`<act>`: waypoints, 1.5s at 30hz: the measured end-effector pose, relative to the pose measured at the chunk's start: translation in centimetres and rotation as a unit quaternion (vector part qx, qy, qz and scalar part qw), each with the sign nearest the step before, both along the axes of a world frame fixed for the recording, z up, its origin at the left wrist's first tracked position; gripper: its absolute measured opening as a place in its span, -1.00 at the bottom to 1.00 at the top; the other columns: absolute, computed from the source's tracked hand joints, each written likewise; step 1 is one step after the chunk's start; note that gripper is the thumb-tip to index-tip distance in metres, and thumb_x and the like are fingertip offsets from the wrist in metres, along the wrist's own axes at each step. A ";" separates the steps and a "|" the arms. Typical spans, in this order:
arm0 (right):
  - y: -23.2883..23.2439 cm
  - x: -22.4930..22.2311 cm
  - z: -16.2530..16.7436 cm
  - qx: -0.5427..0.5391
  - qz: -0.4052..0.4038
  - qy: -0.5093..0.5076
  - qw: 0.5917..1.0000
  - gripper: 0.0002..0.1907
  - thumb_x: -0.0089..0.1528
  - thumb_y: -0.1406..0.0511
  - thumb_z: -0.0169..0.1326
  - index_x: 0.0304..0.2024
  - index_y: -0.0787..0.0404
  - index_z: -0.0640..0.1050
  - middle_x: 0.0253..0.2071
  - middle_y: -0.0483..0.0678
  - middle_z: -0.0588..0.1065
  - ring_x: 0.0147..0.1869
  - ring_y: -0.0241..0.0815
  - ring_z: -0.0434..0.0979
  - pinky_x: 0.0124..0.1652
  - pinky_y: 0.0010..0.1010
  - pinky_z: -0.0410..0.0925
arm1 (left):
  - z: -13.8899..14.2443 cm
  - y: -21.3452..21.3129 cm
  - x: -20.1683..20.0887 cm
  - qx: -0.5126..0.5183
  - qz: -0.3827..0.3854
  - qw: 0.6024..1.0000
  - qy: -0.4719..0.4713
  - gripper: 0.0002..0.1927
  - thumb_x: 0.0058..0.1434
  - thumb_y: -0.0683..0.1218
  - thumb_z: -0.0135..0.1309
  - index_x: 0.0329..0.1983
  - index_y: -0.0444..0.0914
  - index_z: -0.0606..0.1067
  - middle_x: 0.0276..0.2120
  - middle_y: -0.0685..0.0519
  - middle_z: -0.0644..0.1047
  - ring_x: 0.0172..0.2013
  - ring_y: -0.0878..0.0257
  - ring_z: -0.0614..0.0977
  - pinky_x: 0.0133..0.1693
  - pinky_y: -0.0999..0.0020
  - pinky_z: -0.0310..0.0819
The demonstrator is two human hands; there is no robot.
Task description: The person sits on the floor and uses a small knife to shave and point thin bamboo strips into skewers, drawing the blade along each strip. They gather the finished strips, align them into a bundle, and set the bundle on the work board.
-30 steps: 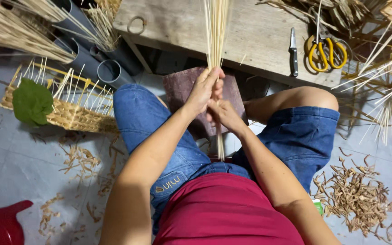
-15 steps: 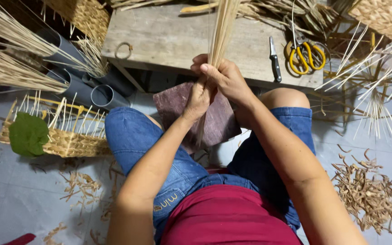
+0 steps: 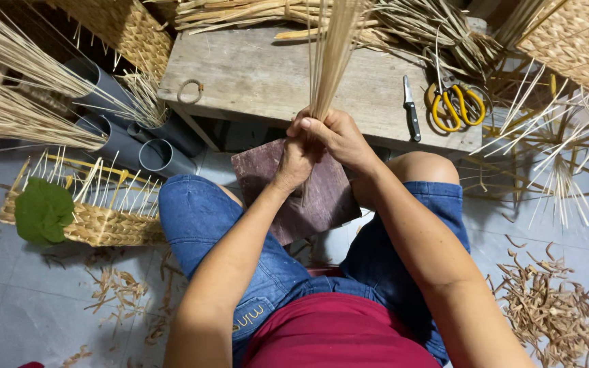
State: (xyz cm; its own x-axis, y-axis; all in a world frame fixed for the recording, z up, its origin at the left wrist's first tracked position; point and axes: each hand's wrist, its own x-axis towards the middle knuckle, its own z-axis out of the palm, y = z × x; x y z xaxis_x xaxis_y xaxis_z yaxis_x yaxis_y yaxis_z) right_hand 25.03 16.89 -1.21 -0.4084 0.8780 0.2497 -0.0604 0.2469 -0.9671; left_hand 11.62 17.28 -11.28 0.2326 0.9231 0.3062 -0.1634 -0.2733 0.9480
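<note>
A bundle of thin straw stalks is held upright, its long axis running up and away from the lap. Both hands are clasped around its lower end: the right hand wrapped over the top, the left hand pressed just beneath. Behind, a knife and scissors lie on the wooden surface.

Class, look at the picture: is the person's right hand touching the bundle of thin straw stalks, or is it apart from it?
Touching. The head view shows the right hand wrapped around the bundle of straw stalks, fingers closed on it, with the left hand gripping just below.
</note>
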 end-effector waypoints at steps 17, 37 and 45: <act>-1.3 -1.3 2.6 -0.070 -0.020 0.095 0.993 -0.80 0.40 0.24 0.11 -0.16 0.27 0.49 -0.41 -0.14 0.45 -0.40 -0.37 0.44 -0.39 -0.54 0.35 | 1.2 -1.1 0.3 0.005 0.043 0.994 0.101 -0.85 0.32 -0.16 0.13 -0.10 -0.30 0.47 -0.54 0.13 0.48 -0.49 0.35 0.53 -0.47 0.41 0.42; 10.7 14.9 0.9 -0.036 -0.152 0.136 0.978 -0.53 0.42 -0.01 -0.01 0.09 0.22 0.52 -0.02 -0.09 0.60 0.11 -0.18 0.61 0.10 -0.19 0.47 | 6.1 -5.6 -9.6 -0.269 -0.196 0.943 0.029 -0.69 0.51 0.12 -0.15 -0.18 -0.19 0.37 -0.64 0.25 0.20 -0.69 0.52 0.18 -0.67 0.55 0.01; 11.2 21.2 -3.7 0.018 -0.405 -0.532 0.743 -0.60 0.27 0.08 0.28 0.09 0.09 0.66 0.22 0.23 0.43 0.33 0.19 0.38 0.24 -0.11 0.27 | 8.2 -3.7 -7.7 -0.303 -0.110 0.946 -0.046 -0.66 0.48 0.15 -0.19 -0.19 -0.19 0.36 -0.65 0.22 0.23 -0.75 0.49 0.18 -0.73 0.52 0.03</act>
